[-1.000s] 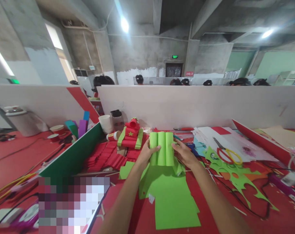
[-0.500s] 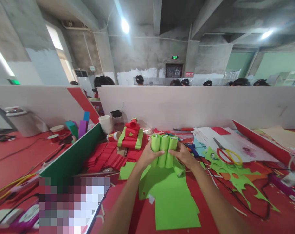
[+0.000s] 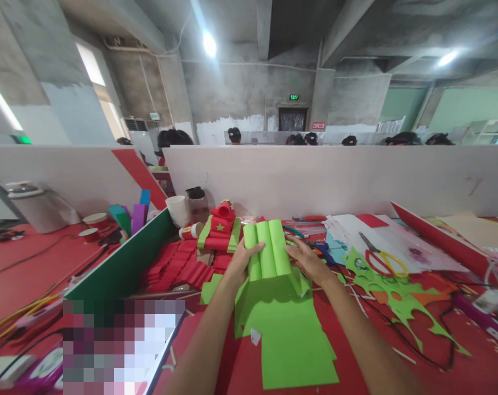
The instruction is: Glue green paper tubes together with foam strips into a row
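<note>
Three bright green paper rolls [image 3: 267,249], joined side by side, stand over the middle of the red table. Wrapped round their left side is my left hand [image 3: 241,260], its thumb across the front. My right hand [image 3: 309,258] touches the right edge of the rolls, thumb in front and fingers behind, partly hidden. Beneath them lie flat green sheets [image 3: 296,351], with a loose curled green piece [image 3: 300,282] below my right hand. Behind and to the left stands a red and green paper model [image 3: 219,227] with a yellow star.
Folded red paper strips [image 3: 179,266] lie left of my hands beside a green divider [image 3: 117,263]. Scissors [image 3: 383,262] and cut green scraps [image 3: 401,299] lie to the right, near a black cable [image 3: 397,340]. A white partition [image 3: 315,181] closes off the back.
The green rolls have tilted and shifted slightly left, so their open top ends no longer show. My left thumb now lies higher on the front, and my right hand has slid to their edge.
</note>
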Demonstrator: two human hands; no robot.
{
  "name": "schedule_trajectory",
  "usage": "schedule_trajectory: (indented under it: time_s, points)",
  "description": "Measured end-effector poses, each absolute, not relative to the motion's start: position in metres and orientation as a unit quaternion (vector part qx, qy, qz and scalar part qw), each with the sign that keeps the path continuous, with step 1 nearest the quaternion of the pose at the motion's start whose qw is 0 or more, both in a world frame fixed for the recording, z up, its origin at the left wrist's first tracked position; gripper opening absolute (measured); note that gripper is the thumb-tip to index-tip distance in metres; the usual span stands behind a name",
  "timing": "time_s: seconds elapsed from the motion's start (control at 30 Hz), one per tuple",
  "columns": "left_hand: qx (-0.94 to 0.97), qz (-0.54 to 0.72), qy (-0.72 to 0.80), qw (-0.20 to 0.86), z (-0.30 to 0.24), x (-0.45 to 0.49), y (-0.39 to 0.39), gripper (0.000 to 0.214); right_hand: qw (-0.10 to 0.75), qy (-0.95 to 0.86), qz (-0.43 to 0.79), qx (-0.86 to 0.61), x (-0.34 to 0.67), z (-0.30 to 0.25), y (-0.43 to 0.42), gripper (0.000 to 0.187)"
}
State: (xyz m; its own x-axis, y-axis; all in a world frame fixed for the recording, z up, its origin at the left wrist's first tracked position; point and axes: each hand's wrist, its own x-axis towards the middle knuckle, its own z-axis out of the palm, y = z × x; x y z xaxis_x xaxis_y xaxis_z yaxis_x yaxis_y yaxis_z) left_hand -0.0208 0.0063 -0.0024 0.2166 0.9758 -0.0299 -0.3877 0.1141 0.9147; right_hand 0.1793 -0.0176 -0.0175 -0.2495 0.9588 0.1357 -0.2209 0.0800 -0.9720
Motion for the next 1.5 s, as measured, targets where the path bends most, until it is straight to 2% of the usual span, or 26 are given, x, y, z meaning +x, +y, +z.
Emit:
schedule_trajectory:
  time_s: [0.17,0.3,0.47,0.6,0.67,0.8,0.93,1.13,1.23,1.33,1.43,1.5]
  points:
    - [0.428,0.486,0.439,0.623,-0.008,-0.026,0.015,0.077,0.479,-0.561,0.551,-0.39,0.181,-0.021,-0.015,0.054]
    - [0.506,0.456,0.516,0.519,-0.014,-0.033,0.021,0.086,0.463,-0.603,0.45,-0.468,0.186,-0.038,0.0,0.053]
    - [0.663,0.333,0.629,0.23,-0.021,-0.039,0.022,0.07,0.405,-0.688,0.241,-0.552,0.196,-0.048,0.009,0.042]
    - [0.749,0.295,0.58,0.123,-0.024,-0.036,0.02,0.045,0.345,-0.723,0.145,-0.58,0.199,-0.044,0.005,0.035]
    - [0.794,0.288,0.525,0.105,-0.026,-0.032,0.019,0.041,0.326,-0.733,0.132,-0.582,0.199,-0.043,0.002,0.039]
    - [0.852,0.234,0.456,0.103,-0.036,-0.026,0.015,0.049,0.309,-0.743,0.162,-0.571,0.196,-0.045,-0.003,0.051]
    - [0.86,0.184,0.462,0.116,-0.045,-0.026,0.014,0.054,0.268,-0.75,0.19,-0.574,0.197,-0.043,-0.006,0.06]
    - [0.852,0.185,0.473,0.127,-0.044,-0.028,0.014,0.054,0.249,-0.758,0.275,-0.537,0.213,-0.038,-0.011,0.072]
    - [0.85,0.184,0.478,0.125,-0.042,-0.027,0.014,0.051,0.275,-0.733,0.294,-0.549,0.224,-0.036,-0.012,0.065]
    - [0.848,0.171,0.489,0.109,-0.043,-0.027,0.015,0.049,0.287,-0.681,0.214,-0.639,0.238,-0.033,-0.008,0.046]
    - [0.847,0.168,0.495,0.097,-0.043,-0.028,0.017,0.048,0.227,-0.605,0.079,-0.759,0.258,-0.032,-0.001,0.035]
    - [0.843,0.174,0.499,0.097,-0.044,-0.028,0.017,0.048,0.182,-0.569,0.044,-0.801,0.271,-0.036,0.003,0.037]
